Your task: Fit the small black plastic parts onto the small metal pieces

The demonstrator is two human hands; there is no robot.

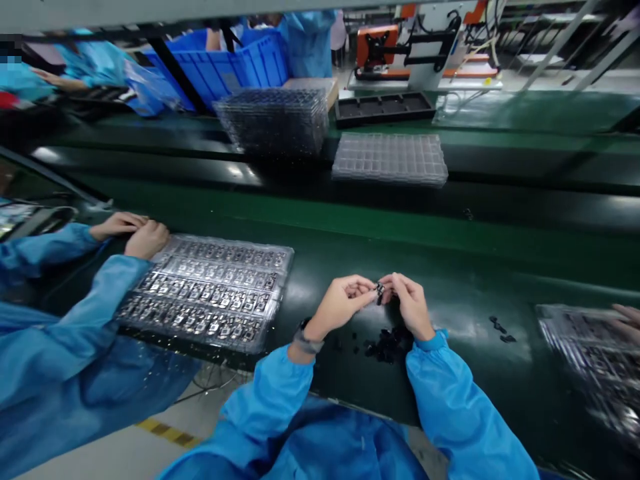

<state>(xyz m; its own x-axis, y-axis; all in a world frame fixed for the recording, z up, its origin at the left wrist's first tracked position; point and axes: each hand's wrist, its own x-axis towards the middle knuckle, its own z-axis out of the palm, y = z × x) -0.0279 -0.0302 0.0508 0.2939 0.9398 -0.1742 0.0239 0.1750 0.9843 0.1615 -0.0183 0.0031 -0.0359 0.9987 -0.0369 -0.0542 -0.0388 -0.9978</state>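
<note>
The pile of small black parts [387, 345] lies on the dark green desk [475, 373], nearest the person and between the two blue sleeves. A wristwatch [305, 340] sits on the left wrist.

Just above the pile, the left hand [340, 303] and the right hand [413, 303] meet at the fingertips. Both grips are closed on one small black part [380, 291], held clear of the desk between the two hands.

A few loose black parts [500, 327] lie apart to the right of the pile. Beyond them, a blurred parts tray [585, 353] lies at the right edge, with another person's fingers [627, 317] at its far corner.

To the left lies a clear tray [283, 280] filled with rows of components. A co-worker's hands [145, 239] rest at its far left corner.

Farther back, an empty-looking clear tray [390, 159] lies flat, with a stack of clear trays [275, 120] to its left. A black tray [384, 107] and a blue crate [225, 67] stand behind these.
</note>
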